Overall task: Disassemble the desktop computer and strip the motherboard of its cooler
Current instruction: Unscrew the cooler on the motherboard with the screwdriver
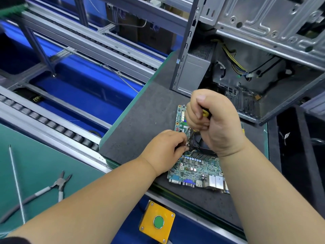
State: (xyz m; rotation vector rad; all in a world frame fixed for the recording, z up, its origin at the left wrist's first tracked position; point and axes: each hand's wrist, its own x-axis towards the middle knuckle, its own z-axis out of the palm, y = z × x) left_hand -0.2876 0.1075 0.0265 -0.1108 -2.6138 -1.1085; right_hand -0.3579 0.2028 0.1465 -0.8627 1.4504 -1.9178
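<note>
A green motherboard (191, 168) lies flat on the dark mat (140, 124), its port row facing me. The black cooler (200, 143) with its fan sits at the board's middle, largely hidden by my hands. My right hand (214, 120) grips the yellow-and-black handle of a screwdriver (204, 113) held upright, with the shaft slanting down to the cooler's left corner. My left hand (165, 148) pinches at that corner, fingertips beside the screwdriver tip. The open metal computer case (246, 67) stands behind the board, with loose cables inside.
Side cutters (59, 184) and a thin rod (16, 182) lie on the green bench at left. A yellow box with a green button (158, 221) sits at the front edge. Roller conveyor rails (52, 124) and blue bins run along the left. A black bin (302, 155) stands at right.
</note>
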